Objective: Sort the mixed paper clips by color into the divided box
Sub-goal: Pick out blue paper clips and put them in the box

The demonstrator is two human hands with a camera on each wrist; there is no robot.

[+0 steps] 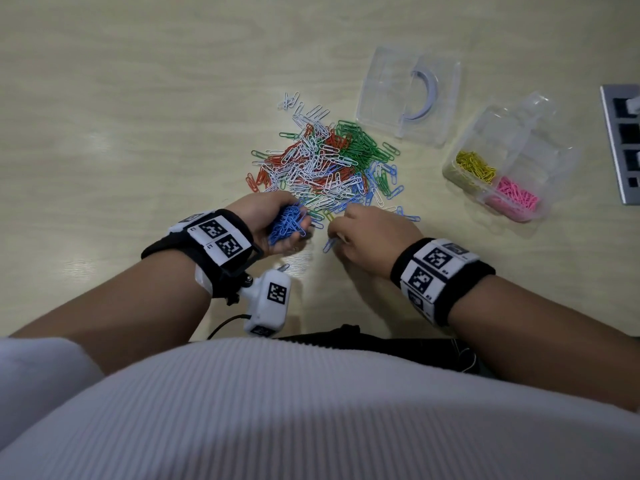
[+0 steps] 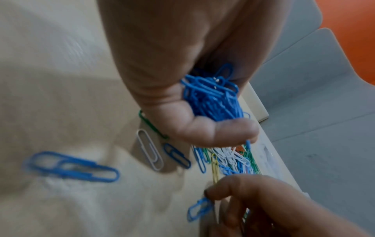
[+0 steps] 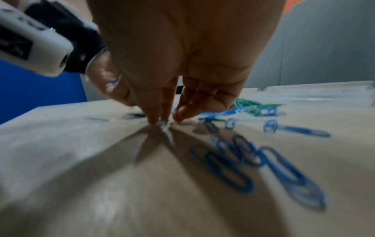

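Left hand (image 1: 273,223) is cupping an overfull blue bundle (image 1: 287,225), right fingers (image 2: 218,191) pinching one blue clip (image 2: 198,210) at the pile's (image 1: 329,161) 6 o'clock: adding it is risking spillage back into the mix.

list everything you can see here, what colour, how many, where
mixed clip pile: many; white, red, green, blue, a few yellow; middle of the table
blue clip bunch: a handful, blue, in the left palm
single blue clip: one, blue, at the right hand's fingertips
divided box: one, clear, right of the pile, open
yellow clips: a heap, yellow, in a near compartment of the box
pink clips: a heap, pink, in the compartment next to the yellow
lid: one, clear with a curved label, beyond the pile
table: one, pale wood
grey tray: one, grey, far right edge, partly cut off
left hand: holds the blue bunch
right hand: pinches the single blue clip
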